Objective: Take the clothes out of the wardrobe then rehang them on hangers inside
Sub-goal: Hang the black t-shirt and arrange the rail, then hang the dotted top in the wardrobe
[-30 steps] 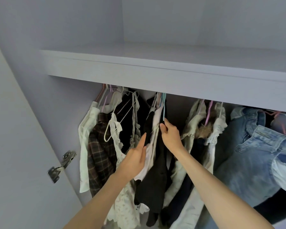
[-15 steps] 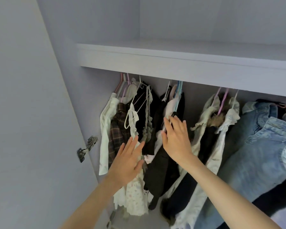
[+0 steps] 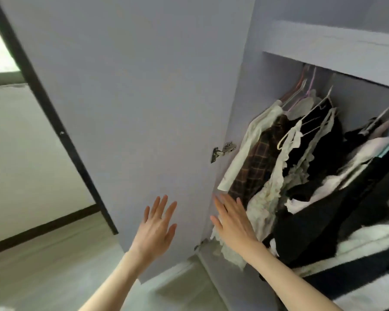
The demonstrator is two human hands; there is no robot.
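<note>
Clothes hang on hangers (image 3: 301, 95) inside the pale lilac wardrobe at the right: a cream top (image 3: 252, 140), a brown plaid shirt (image 3: 258, 158), a white lace garment (image 3: 272, 191) and black garments (image 3: 319, 218). My left hand (image 3: 155, 227) is held up with spread straight fingers in front of the open wardrobe door (image 3: 133, 97) and holds nothing. My right hand (image 3: 231, 223), fingers straight, is at the wardrobe's left edge, just in front of the lace garment's lower part. Neither hand grips any clothing.
A metal hinge (image 3: 222, 150) joins the door to the wardrobe side. A shelf (image 3: 332, 48) runs above the hanging rail. At left are a dark-framed window or door (image 3: 43, 104), a white wall and pale floor (image 3: 43, 272).
Both hands have pulled back from the hanging clothes and dropped lower. The view has swung left, so the door fills the middle and the clothes sit at the right.
</note>
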